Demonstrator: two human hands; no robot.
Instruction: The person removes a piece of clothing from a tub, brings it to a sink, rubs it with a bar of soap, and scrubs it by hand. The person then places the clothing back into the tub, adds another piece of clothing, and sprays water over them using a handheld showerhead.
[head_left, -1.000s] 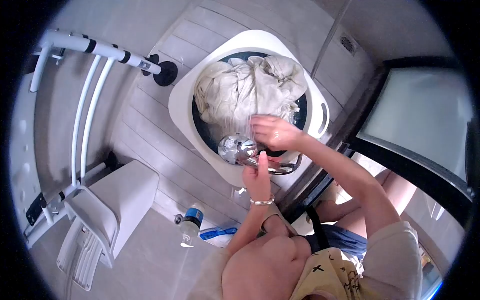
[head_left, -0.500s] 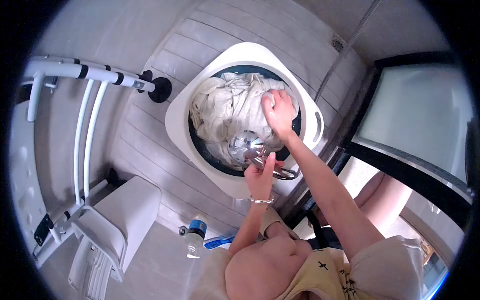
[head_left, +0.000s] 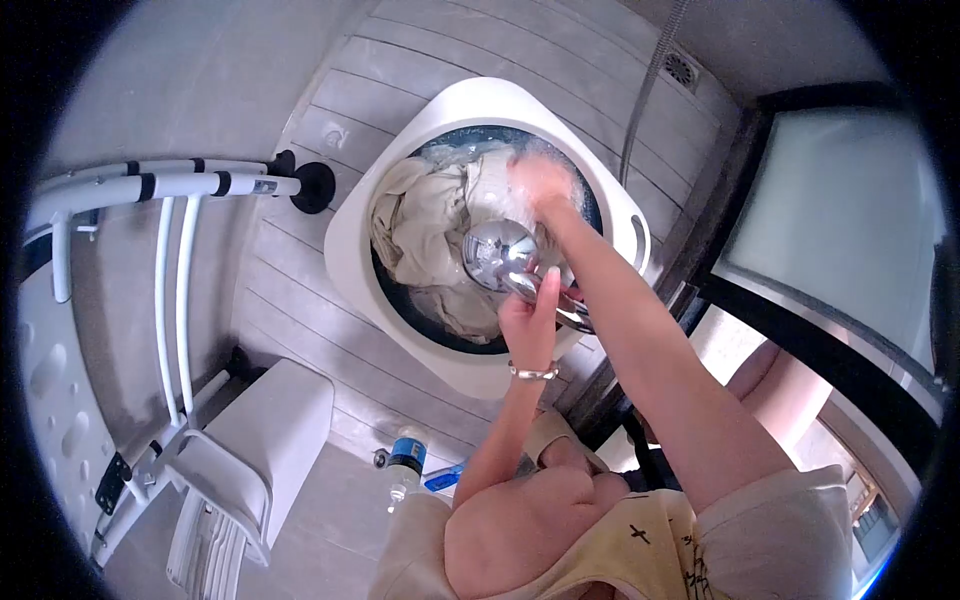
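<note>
A wide white tub (head_left: 352, 215) with a dark inside holds water and a bundle of pale, off-white cloth (head_left: 420, 225). My left hand (head_left: 530, 328) is wrapped round the handle of a chrome shower head (head_left: 497, 254), which hangs over the near right part of the cloth. At the tub's far right side, my right hand (head_left: 545, 183) is in splashing water against the cloth. Its fingers are blurred and partly under water, so I cannot see whether they grip the fabric.
A shower hose (head_left: 640, 115) runs down toward the tub's right side, near a floor drain (head_left: 680, 68). White rails (head_left: 185, 290) and a white plastic bin-like container (head_left: 270, 440) stand at the left. A pump bottle (head_left: 405, 463) and a blue brush-like item (head_left: 442, 478) lie close to my legs.
My right hand has pushed down and away into the tub, and water now splashes round it. The cloth has sunk and shifted there. The shower head has risen slightly in view.
</note>
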